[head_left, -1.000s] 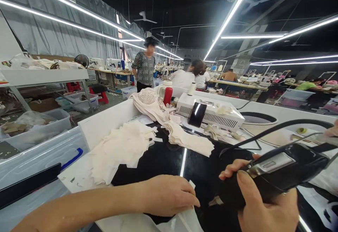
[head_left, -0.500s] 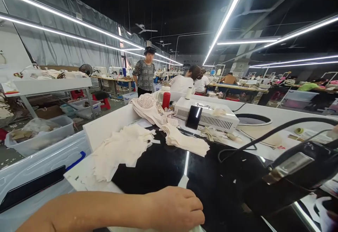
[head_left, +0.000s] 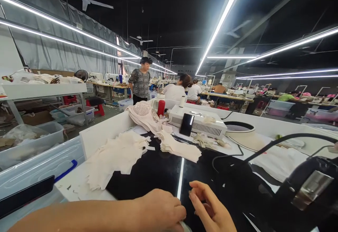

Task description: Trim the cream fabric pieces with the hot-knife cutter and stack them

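My left hand [head_left: 161, 209] reaches in from the left, low over the black work surface [head_left: 148, 179]. Its fingers are closed on a pale fabric piece [head_left: 186, 227], of which only a sliver shows at the bottom edge. Just right of it is my right hand [head_left: 212, 209], fingers bent, thumb and forefinger apart, with nothing visible between them. Ahead on the left lies a spread pile of cream fabric pieces [head_left: 118, 158]. A neater cream stack [head_left: 179, 145] sits beyond the hands.
A black machine arm [head_left: 311, 189] with a cable stands at right. Behind the stacks are a phone [head_left: 187, 124], a white vented box [head_left: 200, 119], a red bottle [head_left: 161, 108] and a pale bra cup [head_left: 142, 114]. A person [head_left: 141, 80] stands beyond the table.
My right hand has come into view beside the left. My left hand appears further left and lower, and the pale strip ahead of it no longer shows. The view has shifted right.
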Demonstrator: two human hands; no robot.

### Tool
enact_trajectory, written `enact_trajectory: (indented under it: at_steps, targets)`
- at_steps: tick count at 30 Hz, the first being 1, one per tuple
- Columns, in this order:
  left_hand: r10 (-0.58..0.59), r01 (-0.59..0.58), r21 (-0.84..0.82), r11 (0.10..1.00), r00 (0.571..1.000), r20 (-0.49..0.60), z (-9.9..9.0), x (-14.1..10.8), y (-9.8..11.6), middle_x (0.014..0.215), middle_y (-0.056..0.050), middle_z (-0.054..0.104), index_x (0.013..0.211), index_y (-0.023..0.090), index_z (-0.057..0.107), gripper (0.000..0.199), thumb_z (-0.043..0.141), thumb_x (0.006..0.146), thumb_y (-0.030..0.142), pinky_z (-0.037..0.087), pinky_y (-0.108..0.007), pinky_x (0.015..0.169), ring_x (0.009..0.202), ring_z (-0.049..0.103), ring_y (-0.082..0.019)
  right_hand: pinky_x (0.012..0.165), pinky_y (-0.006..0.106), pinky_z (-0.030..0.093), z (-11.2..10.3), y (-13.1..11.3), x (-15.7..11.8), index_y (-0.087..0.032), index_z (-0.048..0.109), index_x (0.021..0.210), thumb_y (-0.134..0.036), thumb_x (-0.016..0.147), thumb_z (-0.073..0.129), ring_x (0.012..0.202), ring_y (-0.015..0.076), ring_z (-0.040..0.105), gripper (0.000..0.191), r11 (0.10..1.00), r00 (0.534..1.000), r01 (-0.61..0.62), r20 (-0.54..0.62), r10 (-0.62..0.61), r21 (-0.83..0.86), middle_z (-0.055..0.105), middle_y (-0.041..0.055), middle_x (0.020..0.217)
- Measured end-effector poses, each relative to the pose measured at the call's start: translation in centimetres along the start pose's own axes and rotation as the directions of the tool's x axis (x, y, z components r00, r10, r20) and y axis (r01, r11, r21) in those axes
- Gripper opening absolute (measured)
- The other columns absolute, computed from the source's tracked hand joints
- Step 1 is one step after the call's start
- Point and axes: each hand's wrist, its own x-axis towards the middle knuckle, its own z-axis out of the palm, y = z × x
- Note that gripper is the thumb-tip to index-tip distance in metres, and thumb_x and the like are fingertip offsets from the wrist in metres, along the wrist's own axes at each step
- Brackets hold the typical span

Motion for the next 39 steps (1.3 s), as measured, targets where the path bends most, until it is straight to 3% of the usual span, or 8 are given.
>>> enact_trajectory:
  at_steps: [7,12,16,23,29,35,37,39]
  targets:
    - [-0.267,0.306,-0.435,0.847,0.952,0.15,-5.5,-0.8,-1.8,0.092,0.004,0.068,0.096,0.021,0.072,0.019,0.079,0.096,0.039,0.044,-0.02,0.068,0.079,0.065,-0.011,0.068,0.032,0.058,1.6,0.3,2.7,-0.024,0.07,0.118,-0.077,0.08,0.069,0.088,0.0248,0.071,0.065,0.968,0.98,-0.141,0.165,0.107,0.208,0.072,0.0061,0.094]
    - [-0.51,0.458,-0.758,0.464,0.838,0.194,-9.4,-0.9,-3.7,0.087,0.004,0.062,0.088,0.019,0.067,0.015,0.072,0.092,0.032,0.039,-0.022,0.068,0.077,0.055,-0.011,0.091,0.039,0.057,3.6,-1.9,3.4,-0.024,0.067,0.131,-0.077,0.077,0.074,0.101,0.0276,0.073,0.075,0.92,0.911,-0.209,0.409,0.059,0.332,0.077,0.0089,0.107]
    - [-0.572,0.494,-0.823,0.278,0.774,0.271,-10.7,-1.3,-5.4,0.077,0.005,0.058,0.089,0.019,0.063,0.016,0.068,0.085,0.033,0.038,-0.023,0.066,0.071,0.05,-0.012,0.084,0.035,0.054,5.4,-2.6,4.1,-0.022,0.074,0.117,-0.075,0.074,0.078,0.088,0.0228,0.07,0.068,0.918,0.841,-0.243,0.539,0.039,0.314,0.076,0.0046,0.094]
    - [-0.593,0.619,-0.74,0.263,0.709,0.383,-11.6,-2.8,-8.8,0.076,0.003,0.067,0.083,0.018,0.071,0.019,0.075,0.075,0.034,0.039,-0.022,0.064,0.07,0.056,-0.013,0.06,0.024,0.032,6.3,-2.0,5.9,-0.016,0.069,0.073,-0.058,0.08,0.075,0.063,0.0105,0.043,0.043,0.975,0.823,-0.176,0.564,0.071,0.133,0.054,-0.0031,0.064]
    - [-0.608,0.646,-0.724,0.243,0.683,0.405,-11.5,-2.6,-11.4,0.061,0.005,0.061,0.076,0.017,0.069,0.023,0.076,0.071,0.039,0.034,-0.021,0.054,0.055,0.05,-0.01,0.052,0.022,0.026,4.7,-1.9,7.3,-0.018,0.058,0.061,-0.037,0.083,0.068,0.055,0.0081,0.037,0.03,0.995,0.873,-0.097,0.478,0.101,-0.032,0.044,-0.006,0.057]
    - [-0.642,0.575,-0.766,0.287,0.709,0.291,-11.5,0.9,-15.2,0.073,-0.002,0.073,0.087,0.017,0.07,0.031,0.073,0.074,0.045,0.043,-0.022,0.053,0.062,0.062,-0.015,0.042,0.024,0.034,2.0,-0.9,10.5,-0.019,0.074,0.086,-0.048,0.091,0.056,0.036,0.0107,0.047,0.035,0.991,0.964,-0.06,0.25,0.089,-0.122,0.058,-0.0045,0.053]
    - [-0.67,0.512,-0.785,0.35,0.722,0.172,-11.3,2.6,-16.6,0.085,-0.004,0.076,0.09,0.017,0.071,0.031,0.072,0.078,0.045,0.051,-0.024,0.065,0.074,0.068,-0.017,0.046,0.027,0.045,0.6,-1.0,12.6,-0.017,0.076,0.108,-0.052,0.094,0.05,0.043,0.0164,0.058,0.046,0.988,0.995,-0.02,0.096,0.035,-0.155,0.068,0.0004,0.06]
    - [-0.688,0.457,-0.782,0.424,0.724,0.05,-10.6,4.3,-17.9,0.097,-0.004,0.077,0.095,0.017,0.071,0.029,0.069,0.084,0.044,0.053,-0.026,0.079,0.087,0.07,-0.017,0.064,0.034,0.059,-0.8,-1.0,14.8,-0.017,0.073,0.125,-0.052,0.098,0.044,0.067,0.0222,0.073,0.053,0.977,0.996,0.046,-0.063,-0.06,-0.207,0.08,0.008,0.085]
